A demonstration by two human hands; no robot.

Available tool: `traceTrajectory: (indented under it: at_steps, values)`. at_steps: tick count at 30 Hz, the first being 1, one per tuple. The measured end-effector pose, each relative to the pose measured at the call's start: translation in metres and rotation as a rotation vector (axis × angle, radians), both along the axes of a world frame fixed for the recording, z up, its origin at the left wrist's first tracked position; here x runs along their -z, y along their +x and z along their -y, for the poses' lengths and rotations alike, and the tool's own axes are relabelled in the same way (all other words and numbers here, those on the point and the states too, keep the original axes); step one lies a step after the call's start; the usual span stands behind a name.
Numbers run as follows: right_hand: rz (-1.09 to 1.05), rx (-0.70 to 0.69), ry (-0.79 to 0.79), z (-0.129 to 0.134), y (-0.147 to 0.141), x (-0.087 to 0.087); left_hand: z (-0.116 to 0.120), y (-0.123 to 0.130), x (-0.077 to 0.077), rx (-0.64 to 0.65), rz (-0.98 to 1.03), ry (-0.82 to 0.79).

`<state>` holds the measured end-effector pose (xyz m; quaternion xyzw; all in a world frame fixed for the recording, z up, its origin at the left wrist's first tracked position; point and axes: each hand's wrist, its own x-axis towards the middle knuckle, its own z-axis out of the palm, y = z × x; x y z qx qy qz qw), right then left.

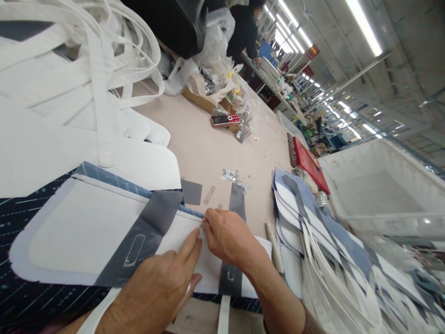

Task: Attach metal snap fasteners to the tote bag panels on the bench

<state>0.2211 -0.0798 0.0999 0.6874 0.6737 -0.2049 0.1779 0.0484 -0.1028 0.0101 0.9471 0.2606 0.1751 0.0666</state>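
A white panel [79, 227] with dark blue patterned fabric [31, 204] along its edges lies in front of me. Two grey strips cross it: a wide grey strip [153, 227] left of centre and a second grey strip [230, 280] to the right, each with a stitched outline. My left hand [156, 283] rests on the panel, its fingers stretched toward the far edge. Close by its fingertips, my right hand [225, 232] is closed in a pinch at that edge; what it pinches is too small and hidden to name. A white strap [224, 315] hangs from the near side.
White straps [97, 69] heap over white pieces at left. Small metal discs [232, 176] lie beyond the panel, with a red phone [225, 120] and plastic bags [215, 41] farther back. Strapped panels [292, 208] are stacked at right, beside a white bin [375, 181]. Another person [241, 32] stands far back.
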Motion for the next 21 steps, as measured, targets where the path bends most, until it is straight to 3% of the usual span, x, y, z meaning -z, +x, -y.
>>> traceTrajectory:
  at_steps: [4,9,21]
  values:
    - [0.004,-0.04,-0.063,-0.013,-0.001,-0.011,0.0,-0.001,0.001,-0.018,0.001,0.02]
    - [-0.028,-0.062,-0.035,-0.016,0.0,-0.006,-0.001,-0.001,-0.002,-0.015,-0.002,0.029]
    - [-0.253,0.179,0.048,-0.012,0.023,0.01,-0.006,0.005,-0.005,-0.036,-0.027,0.092]
